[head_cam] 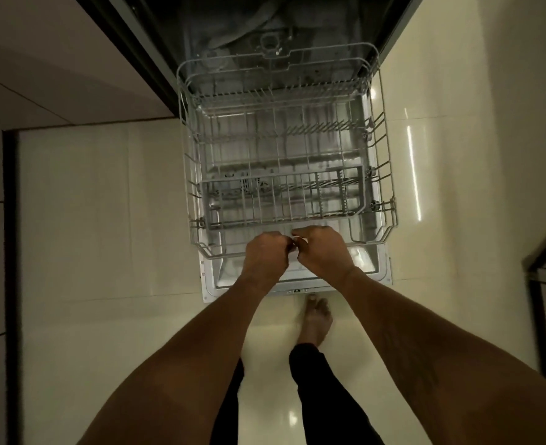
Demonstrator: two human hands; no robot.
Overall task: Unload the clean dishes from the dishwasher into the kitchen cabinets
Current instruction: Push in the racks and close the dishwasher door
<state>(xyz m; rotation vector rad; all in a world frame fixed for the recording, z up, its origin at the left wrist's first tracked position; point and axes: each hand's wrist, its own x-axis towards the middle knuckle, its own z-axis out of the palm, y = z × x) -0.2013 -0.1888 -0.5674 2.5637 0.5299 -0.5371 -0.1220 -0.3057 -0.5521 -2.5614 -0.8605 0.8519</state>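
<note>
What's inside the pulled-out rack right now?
No dishes show in the rack: only bare tines and an empty wire basket. The left hand and right hand grip and hide the middle of its front rim.

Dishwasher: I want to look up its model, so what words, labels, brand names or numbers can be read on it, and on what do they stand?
No text can be read anywhere in this view.
Dishwasher door: small dark marks on its front edge, too small to read.
Rack: no label shows.

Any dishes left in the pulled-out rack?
No, the rack shows only bare wire tines and an empty grey basket.
</note>
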